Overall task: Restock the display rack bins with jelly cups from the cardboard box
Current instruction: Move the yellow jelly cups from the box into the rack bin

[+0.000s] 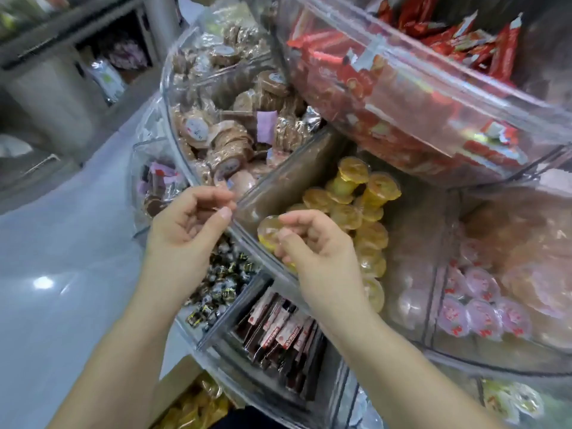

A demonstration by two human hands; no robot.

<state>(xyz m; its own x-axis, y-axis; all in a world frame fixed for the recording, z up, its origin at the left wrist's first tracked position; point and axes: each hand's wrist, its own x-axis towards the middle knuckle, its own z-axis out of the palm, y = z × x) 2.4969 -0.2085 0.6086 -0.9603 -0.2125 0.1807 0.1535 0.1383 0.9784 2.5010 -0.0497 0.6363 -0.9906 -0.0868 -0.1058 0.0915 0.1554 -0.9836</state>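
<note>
Our right hand (312, 243) pinches a yellow jelly cup (268, 232) at the clear bin's (272, 187) front rim, more yellow cups (356, 209) piled inside; left hand (188, 221) loosely curled, holding nothing; cardboard box (182, 379) below the rack.

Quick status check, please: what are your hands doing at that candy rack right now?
Right hand pinching a yellow jelly cup at the front wall of the yellow-cup bin. Left hand loosely curled, holding nothing visible. Nothing blocking the bin.
</note>
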